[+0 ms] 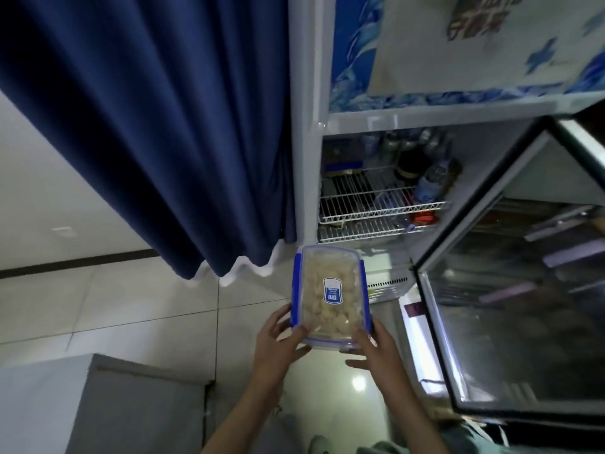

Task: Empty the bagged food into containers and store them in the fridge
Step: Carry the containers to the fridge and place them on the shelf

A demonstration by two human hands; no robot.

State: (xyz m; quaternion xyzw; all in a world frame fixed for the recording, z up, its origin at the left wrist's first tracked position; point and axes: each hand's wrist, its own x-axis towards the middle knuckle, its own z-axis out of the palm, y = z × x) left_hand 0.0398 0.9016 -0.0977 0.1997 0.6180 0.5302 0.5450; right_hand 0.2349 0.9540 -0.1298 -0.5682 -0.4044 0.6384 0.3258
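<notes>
A clear plastic container (330,296) with a blue-clipped lid and a blue label holds pale round food pieces. I hold it out in front of me with both hands at its near end: my left hand (278,342) grips its left near corner, my right hand (376,348) grips its right near corner. The container hangs in the air just below the fridge (360,121) opening. The glass fridge door (510,290) stands swung open to the right. White wire shelves (376,204) inside carry several bottles and a few packets at the back and right.
A dark blue curtain (163,126) hangs left of the fridge, its hem near the container. Pale floor tiles (114,306) lie below. A grey box-like surface (98,407) sits at the lower left. A patterned blue cloth (474,44) covers the fridge top.
</notes>
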